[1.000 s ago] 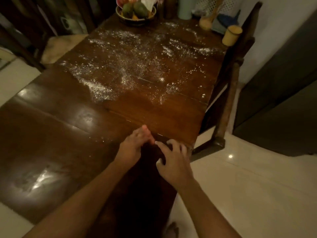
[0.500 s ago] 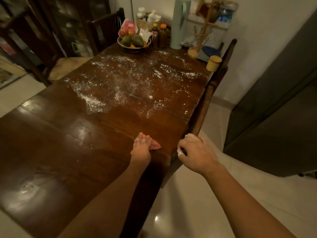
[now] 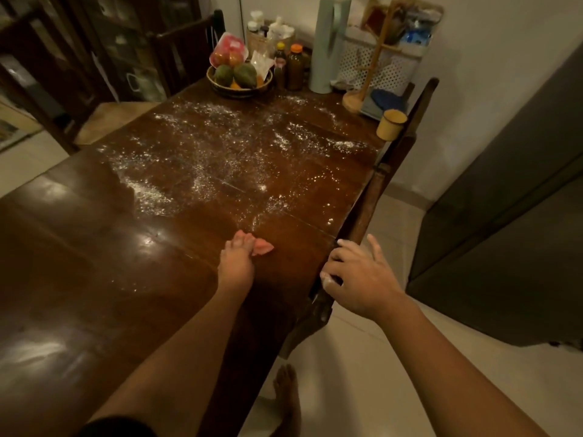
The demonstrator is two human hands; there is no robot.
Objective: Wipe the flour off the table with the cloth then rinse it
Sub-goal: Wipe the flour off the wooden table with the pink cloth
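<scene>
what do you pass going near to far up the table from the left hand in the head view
left hand → pink cloth → flour → fruit bowl

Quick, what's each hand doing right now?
Left hand: holds the pink cloth down on the table.
Right hand: open, fingers spread, holding nothing, touching the chair back.
</scene>
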